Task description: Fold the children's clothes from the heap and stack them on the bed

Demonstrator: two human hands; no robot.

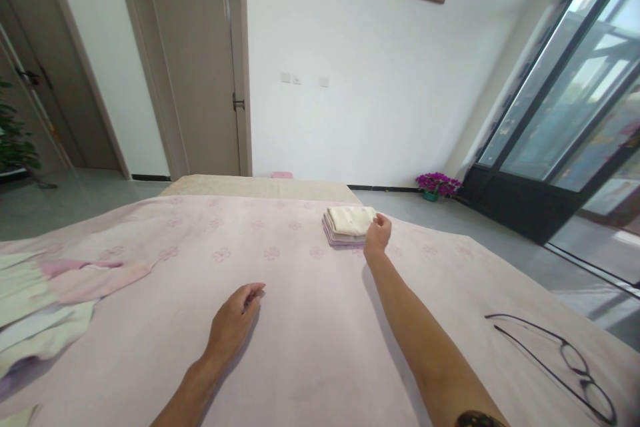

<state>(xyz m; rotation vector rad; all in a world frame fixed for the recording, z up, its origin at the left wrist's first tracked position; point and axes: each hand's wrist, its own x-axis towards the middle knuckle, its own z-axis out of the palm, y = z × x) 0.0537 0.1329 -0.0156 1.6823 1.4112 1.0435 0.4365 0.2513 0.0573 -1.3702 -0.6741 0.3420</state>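
Note:
A small stack of folded cloths (345,238) lies toward the far side of the pink flowered sheet, with a cream folded cloth (350,220) on top and mauve layers beneath. At the stack's right edge is my right hand (379,235), its fingers curled closed at the cream cloth's corner; the fingertips are partly hidden. My left hand (235,320) is nearer to me, left of the middle, just over the sheet (300,333). Its fingers are loosely bent, slightly apart from the thumb, and nothing shows in them.
Loose cream, white and pink clothes (60,300) lie heaped at the left. Black-framed glasses (575,360) rest unfolded at the near right. Beyond the far edge are a pink stool (282,175) and a pot of purple flowers (435,185). A closed door (195,67) stands behind.

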